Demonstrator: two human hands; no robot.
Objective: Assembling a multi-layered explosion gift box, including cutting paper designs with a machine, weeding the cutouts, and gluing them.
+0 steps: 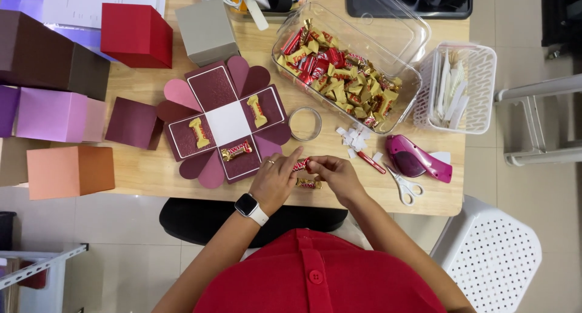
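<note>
Wooden tabletop (151, 173) seen from above, with a pale tiled floor around it; you are sitting at its near edge. Lying unfolded at centre is the maroon card explosion box with heart-shaped flaps (225, 124), its white middle square bare. Three of its four side panels are already carrying a gold-and-red wrapped mini chocolate bar: one on the left panel (197, 133), one on the right panel (257, 110), one on the near panel (236, 150). The far panel (212, 84) is showing no bar, so the filling appears about three-quarters done.

Your left hand (274, 181) and right hand (336, 176) are meeting just to the near right of the box, fingertips pinched closed on a further small red-wrapped chocolate (301, 165); another gold-wrapped piece (308, 183) is lying under them, though whether a finger is touching it cannot be told.

Farther right, the clear plastic tub of wrapped chocolates (339, 76) is standing open. Between it and your hands are lying a clear tape ring (305, 124), white paper scraps (354, 137), a pink tape dispenser (415, 158) and white-handled scissors (405, 186). Closed card boxes in red (136, 34), grey (206, 31), brown (51, 55), lilac (57, 116) and orange (70, 170) are sitting along the left and far edges.
</note>
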